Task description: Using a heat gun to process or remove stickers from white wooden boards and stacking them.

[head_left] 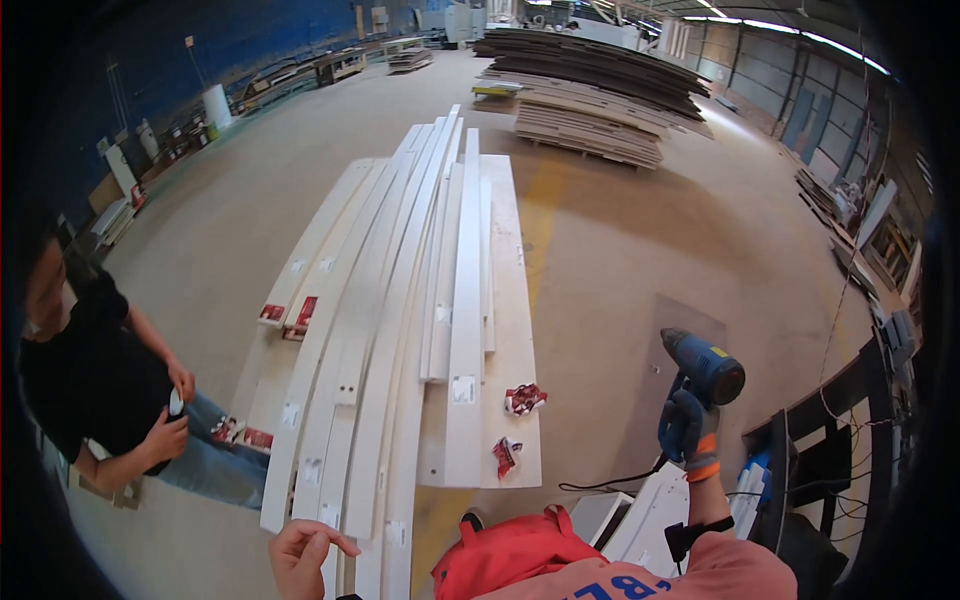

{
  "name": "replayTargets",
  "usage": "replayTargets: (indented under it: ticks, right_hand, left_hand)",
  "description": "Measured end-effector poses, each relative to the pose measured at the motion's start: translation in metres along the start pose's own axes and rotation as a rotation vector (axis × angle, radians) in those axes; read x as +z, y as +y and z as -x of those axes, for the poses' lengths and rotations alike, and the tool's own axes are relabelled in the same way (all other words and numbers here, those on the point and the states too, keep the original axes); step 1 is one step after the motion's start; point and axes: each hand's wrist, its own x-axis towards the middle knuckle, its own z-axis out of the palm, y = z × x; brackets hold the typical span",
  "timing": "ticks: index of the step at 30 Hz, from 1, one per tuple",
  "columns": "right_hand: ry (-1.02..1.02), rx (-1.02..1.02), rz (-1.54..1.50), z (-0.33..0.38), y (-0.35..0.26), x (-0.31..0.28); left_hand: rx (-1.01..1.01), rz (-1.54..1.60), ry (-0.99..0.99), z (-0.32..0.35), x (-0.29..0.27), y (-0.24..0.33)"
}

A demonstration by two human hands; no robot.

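Note:
My right hand (684,425), in a dark glove with an orange cuff, is closed round the handle of a blue heat gun (708,368). The gun is held up at the right, its dark nozzle tilted away to the upper left, and a black cord hangs below. My bare left hand (300,560) is at the lower edge by the near ends of long white boards (372,440). Its fingers are loosely bent, the index stretched to the right, and nothing shows in it. The boards lie stacked lengthwise, several with small white labels.
At the left stands a person (100,370) in a black top, hands together round a small object. Crumpled red-and-white wrappers (524,399) lie on the boards' right side. Tall panel stacks (590,120) stand farther back. A black frame with cables (830,440) is at the right.

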Motion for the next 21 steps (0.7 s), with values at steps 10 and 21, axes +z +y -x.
replayTargets:
  ticks: [10, 21]
  right_hand:
    - [-0.037, -0.145, 0.565, -0.144, -0.022, 0.026]
    - [-0.210, 0.179, 0.049, -0.359, 0.016, -0.002]
  left_hand:
    - [-0.056, -0.304, -0.021, -0.164, 0.060, -0.026]
    - [-0.422, -1.100, -0.041, -0.420, 0.223, -0.209]
